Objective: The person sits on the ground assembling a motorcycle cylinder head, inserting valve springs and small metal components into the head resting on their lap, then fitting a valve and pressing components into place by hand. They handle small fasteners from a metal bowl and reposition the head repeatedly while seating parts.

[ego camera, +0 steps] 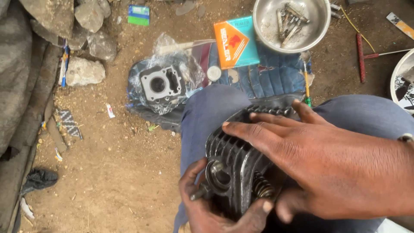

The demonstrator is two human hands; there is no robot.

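A dark, finned engine cylinder head (235, 157) rests on my lap, between my knees in blue trousers. My right hand (319, 166) lies flat across its top, fingers spread toward the left and thumb beside a valve spring (261, 186). My left hand (211, 205) grips the head from below at its near end, fingers curled around a round port and a small bolt.
On the dirt ahead lies a grey cylinder block (161, 84) in clear plastic on a blue cloth (276, 73), with an orange and teal box (236, 42), a metal bowl (263, 26) of bolts, a red T-handle tool (360, 56), rocks (84, 71) and a white rim (399, 80).
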